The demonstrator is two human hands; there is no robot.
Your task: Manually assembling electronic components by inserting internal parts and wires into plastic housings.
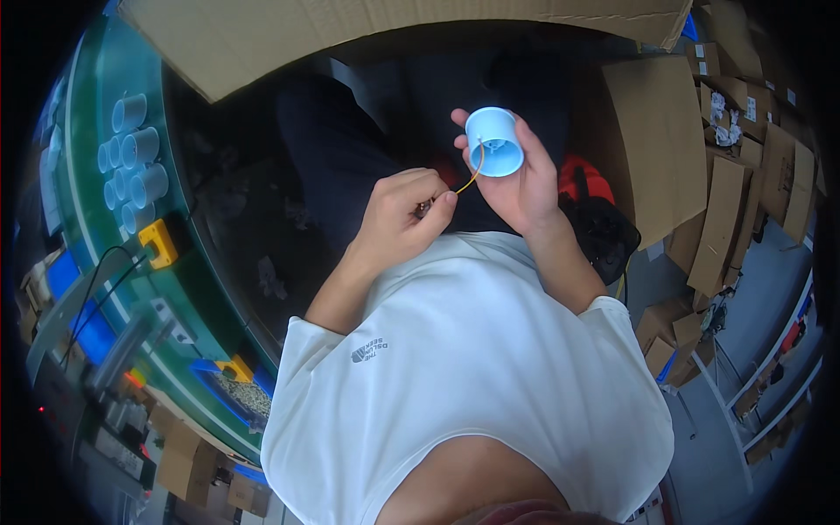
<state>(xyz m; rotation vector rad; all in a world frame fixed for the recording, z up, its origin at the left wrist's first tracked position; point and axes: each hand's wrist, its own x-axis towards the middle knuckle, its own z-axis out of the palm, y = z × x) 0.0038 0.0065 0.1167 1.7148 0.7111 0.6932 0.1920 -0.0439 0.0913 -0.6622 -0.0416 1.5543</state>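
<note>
In front of my chest, my right hand (528, 175) holds a light blue plastic cup-shaped housing (494, 127), its fingers around the side and the thumb along the right. The housing is tilted so that its open end faces me, and small moulded parts show inside. A thin yellow and dark wire (475, 178) runs out of it towards my left hand. Thumb and forefinger of my left hand (407, 208) pinch the wire; its end is hidden in the curled fingers.
Several similar blue cups (140, 149) stand on the green workbench (179, 302) at left, near a yellow bracket (158, 244). A large cardboard box (394, 22) lies ahead, its flap (658, 144) at right. A blue tray (232, 389) of small parts sits at lower left. Stacked cartons (722, 223) line the right.
</note>
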